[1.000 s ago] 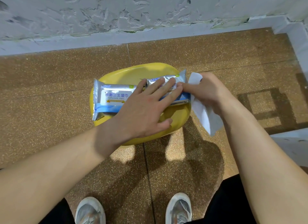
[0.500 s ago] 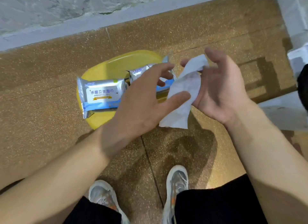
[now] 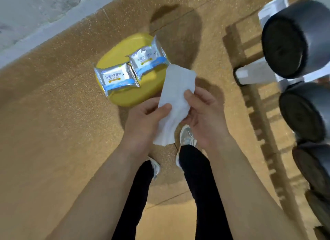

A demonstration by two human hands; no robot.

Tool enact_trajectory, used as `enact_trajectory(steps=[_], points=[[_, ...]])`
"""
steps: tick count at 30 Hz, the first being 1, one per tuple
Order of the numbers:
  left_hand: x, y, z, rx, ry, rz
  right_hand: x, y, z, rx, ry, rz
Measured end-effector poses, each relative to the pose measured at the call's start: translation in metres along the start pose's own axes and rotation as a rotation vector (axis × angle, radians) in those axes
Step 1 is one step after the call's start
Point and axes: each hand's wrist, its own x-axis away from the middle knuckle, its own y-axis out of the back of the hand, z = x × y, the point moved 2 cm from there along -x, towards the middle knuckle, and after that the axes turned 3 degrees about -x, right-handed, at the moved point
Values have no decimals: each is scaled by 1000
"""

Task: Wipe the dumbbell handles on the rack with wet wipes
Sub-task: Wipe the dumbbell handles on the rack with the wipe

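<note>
A white wet wipe [image 3: 175, 98] hangs between both hands above the floor. My left hand [image 3: 144, 122] pinches its left edge with the thumb on top. My right hand [image 3: 205, 118] grips its right side, thumb pressed on the wipe. Two silver-and-blue wipe packs [image 3: 117, 78] [image 3: 148, 61] lie side by side on a yellow tray [image 3: 135, 95] on the floor beyond my hands. Dark round dumbbell ends [image 3: 289, 41] [image 3: 303, 113] sit on a grey rack [image 3: 255, 73] at the right edge. The dumbbell handles are hidden.
The floor is brown speckled rubber tile [image 3: 53, 132]. A pale peeling wall with a grey base strip [image 3: 44, 31] runs across the upper left. My legs in black trousers and light shoes [image 3: 186, 138] stand below the hands.
The wipe has come free of the pack and both hands now hold it nearer my body. The view has swung right and up, bringing the dumbbell rack into sight.
</note>
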Motion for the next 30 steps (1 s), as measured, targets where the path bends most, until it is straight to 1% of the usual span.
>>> enact_trajectory(steps=[3, 6, 9, 11, 13, 16, 18, 21, 23, 24, 26, 28, 30], points=[[28, -19, -28, -51, 38, -12, 37, 4, 29, 7, 71, -72], [55, -46, -63, -93, 34, 57, 68, 10, 73, 35, 148, -109], [86, -80, -105, -92, 13, 146, 107, 22, 123, 130, 248, -156], [104, -101, -131, -122, -12, 160, 132, 26, 152, 229, 362, -223], [124, -123, -157, -183, -47, 169, 158, 29, 182, 280, 442, -249], [160, -154, -195, -214, -81, 216, 197, 31, 220, 285, 451, -246], [180, -170, -213, -221, -107, 216, 221, 32, 240, 253, 457, -232], [205, -191, -234, -280, -169, 194, 255, 36, 266, 232, 486, -197], [220, -200, -244, -346, -239, 217, 271, 37, 281, 277, 505, -162], [227, -203, -248, -377, -281, 240, 278, 38, 287, 304, 519, -165], [237, -206, -254, -426, -312, 316, 291, 38, 296, 317, 535, -217], [244, -208, -262, -452, -325, 359, 306, 37, 302, 293, 552, -261], [248, -210, -271, -479, -298, 401, 319, 37, 306, 262, 554, -286]])
